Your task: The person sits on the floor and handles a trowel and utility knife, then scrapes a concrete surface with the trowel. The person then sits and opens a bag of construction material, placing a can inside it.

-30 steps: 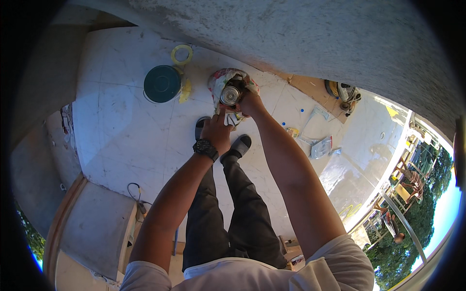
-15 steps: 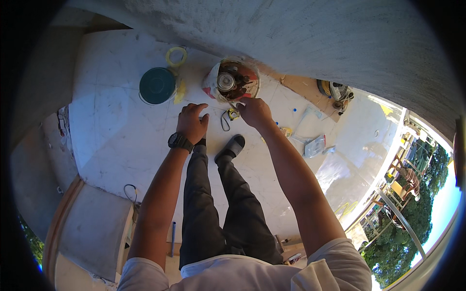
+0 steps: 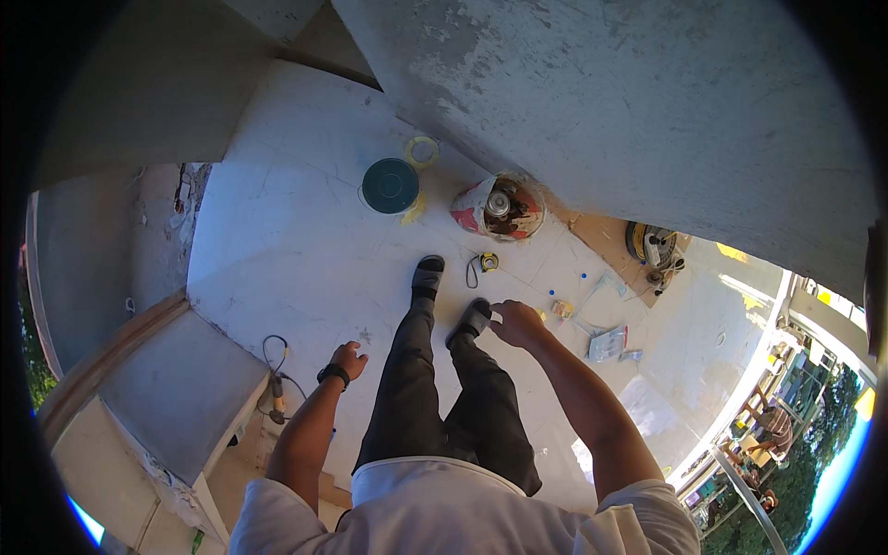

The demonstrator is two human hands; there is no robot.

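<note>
My left hand point(image 3: 346, 362) hangs low beside my left leg, its thumb and fingers apart and nothing in it. Over the floor by my right shoe point(image 3: 470, 321) is my right hand point(image 3: 520, 324), its fingers drawn together; what they hold, if anything, is too small to make out. Beyond the shoes lies a yellow and black tape measure point(image 3: 488, 263) with a dark strap. Farther off, a white and red bucket point(image 3: 474, 205) holds brownish things and a round, pale metal item point(image 3: 499, 203). To its left stands a dark green lidded bucket point(image 3: 389, 186).
A yellow ring-shaped roll point(image 3: 423, 151) lies near the wall point(image 3: 592, 111). On the right are a clear plastic packet point(image 3: 608, 344), small blue caps and a power tool point(image 3: 659, 248) on cardboard. A corded tool point(image 3: 277, 400) rests by the low ledge point(image 3: 180, 388) at left.
Both hands have drawn back from the bucket toward my body, the left one dropping lower. My view has shifted, so the buckets and tape measure appear farther away and more to the right.
</note>
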